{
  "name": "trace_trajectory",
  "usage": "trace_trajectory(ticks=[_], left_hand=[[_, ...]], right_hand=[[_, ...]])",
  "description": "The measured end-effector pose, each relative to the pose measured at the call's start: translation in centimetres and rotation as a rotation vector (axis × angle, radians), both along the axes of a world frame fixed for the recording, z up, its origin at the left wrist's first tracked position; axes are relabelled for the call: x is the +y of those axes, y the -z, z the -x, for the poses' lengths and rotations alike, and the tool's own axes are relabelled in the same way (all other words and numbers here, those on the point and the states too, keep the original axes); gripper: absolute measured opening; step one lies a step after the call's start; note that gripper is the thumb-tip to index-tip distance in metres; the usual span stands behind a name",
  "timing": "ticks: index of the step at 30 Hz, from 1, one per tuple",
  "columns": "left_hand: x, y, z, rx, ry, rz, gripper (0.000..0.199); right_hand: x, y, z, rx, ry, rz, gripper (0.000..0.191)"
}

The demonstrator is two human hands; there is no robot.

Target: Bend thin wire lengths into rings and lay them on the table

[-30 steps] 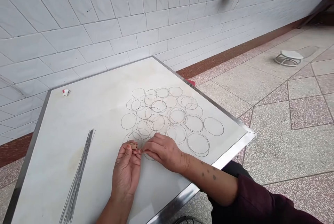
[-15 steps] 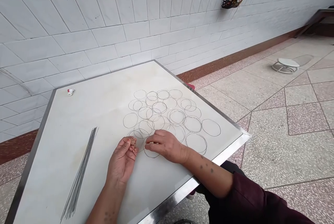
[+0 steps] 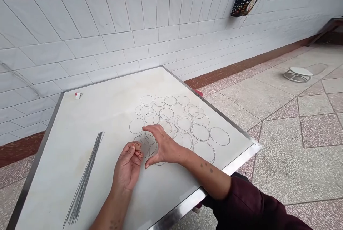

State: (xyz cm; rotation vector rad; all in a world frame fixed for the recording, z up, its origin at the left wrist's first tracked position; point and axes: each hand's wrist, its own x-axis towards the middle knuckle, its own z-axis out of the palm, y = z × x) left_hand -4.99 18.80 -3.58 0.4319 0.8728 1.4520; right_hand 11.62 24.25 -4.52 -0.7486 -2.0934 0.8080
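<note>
My left hand (image 3: 130,167) is closed, its fingertips pinching a small brownish piece (image 3: 138,147) whose kind is too small to make out. Just to its right, my right hand (image 3: 165,147) is open, thumb and fingers spread wide in a C shape with nothing between them. Below and around the right hand, several thin wire rings (image 3: 200,124) lie flat on the white table, many overlapping. The right hand hides part of the nearest rings. Left of my left hand lies a bundle of straight thin wires (image 3: 87,176).
The white table (image 3: 112,101) has a metal edge and stands by a tiled wall (image 3: 120,47). A small red and white object (image 3: 78,95) sits at its far left corner. A black patterned bag (image 3: 243,5) hangs from the window bars. On the floor stands a low white stool (image 3: 298,74).
My right hand has opened from a closed, downward shape into a wide spread, and has turned slightly. My left hand keeps its pinch. The view has tilted up a little.
</note>
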Motion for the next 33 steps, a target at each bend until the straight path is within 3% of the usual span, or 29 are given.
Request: trace_trajectory(ticks=[15,23,33], left_hand=[[-0.8,0.3,-0.3,0.055,0.070,0.046,0.019],[-1.0,0.3,-0.7,0.086,0.080,0.087,0.019],[-1.3,0.5,-1.0,0.250,0.018,0.054,0.023]], right_hand=[[0.6,1.3,-0.1,0.095,-0.108,0.067,0.115],[1.0,0.9,-0.6,0.077,-0.136,0.063,0.096],[1.1,1.6,-0.2,0.072,-0.135,0.033,0.086]])
